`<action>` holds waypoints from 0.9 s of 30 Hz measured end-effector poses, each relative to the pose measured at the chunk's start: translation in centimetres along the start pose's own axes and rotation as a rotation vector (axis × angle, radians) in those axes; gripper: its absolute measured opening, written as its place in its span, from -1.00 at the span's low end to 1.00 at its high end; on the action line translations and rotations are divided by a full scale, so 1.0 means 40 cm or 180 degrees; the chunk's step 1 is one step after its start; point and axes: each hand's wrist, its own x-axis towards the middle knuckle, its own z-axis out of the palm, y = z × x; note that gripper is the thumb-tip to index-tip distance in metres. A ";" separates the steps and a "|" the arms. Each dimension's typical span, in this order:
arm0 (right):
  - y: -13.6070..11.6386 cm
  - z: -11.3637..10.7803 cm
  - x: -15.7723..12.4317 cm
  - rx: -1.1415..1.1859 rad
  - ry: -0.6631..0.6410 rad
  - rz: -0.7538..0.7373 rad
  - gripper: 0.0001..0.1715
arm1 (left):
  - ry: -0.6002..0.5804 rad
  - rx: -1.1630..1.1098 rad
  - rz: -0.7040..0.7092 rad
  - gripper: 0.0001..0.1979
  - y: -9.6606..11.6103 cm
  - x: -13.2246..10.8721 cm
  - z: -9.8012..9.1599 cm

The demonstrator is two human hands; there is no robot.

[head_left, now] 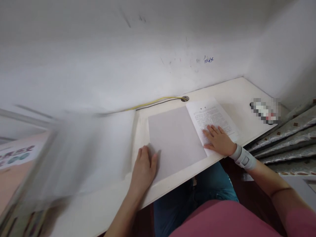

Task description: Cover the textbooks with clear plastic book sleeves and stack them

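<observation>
On a white desk lies an opened booklet, its left side a blank grey page [176, 138] and its right side a white page [207, 113] of small dark print. My right hand [218, 141] rests flat with fingers spread on the lower part of the printed page; a pale band circles that wrist. At the outer edge of the grey page is my left hand [144, 166], fingers loosely bent and thumb apart, touching the page's border. Nothing shows between its fingers.
A large blurred white object [106, 151] stands on the left of the desk [158, 194]. Yellow and black cables [163, 98] run to a round hole by the wall. A pixelated item [265, 111] lies at the right end, near patterned fabric folds [291, 131].
</observation>
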 end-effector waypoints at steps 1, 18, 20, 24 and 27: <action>-0.006 0.002 0.001 -0.0012 0.0021 0.0019 -0.17 | -0.0022 0.0100 -0.0006 -0.43 0.008 0.001 -0.002; -0.017 0.006 -0.002 0.0138 0.0240 0.0006 -0.24 | -0.0119 0.0333 -0.1050 -0.42 0.048 0.066 -0.084; -0.026 0.000 0.000 0.0329 0.0340 -0.0017 -0.26 | -0.0138 -0.0355 -0.1444 -0.45 0.057 0.069 -0.109; -0.072 -0.044 0.027 0.1364 0.0538 -0.0344 -0.27 | 0.0412 -0.3214 -0.1763 -0.65 0.114 0.098 -0.166; -0.102 -0.111 0.070 0.2743 0.0303 -0.0572 -0.22 | 0.0330 -0.4989 -0.1642 -0.73 0.204 0.140 -0.196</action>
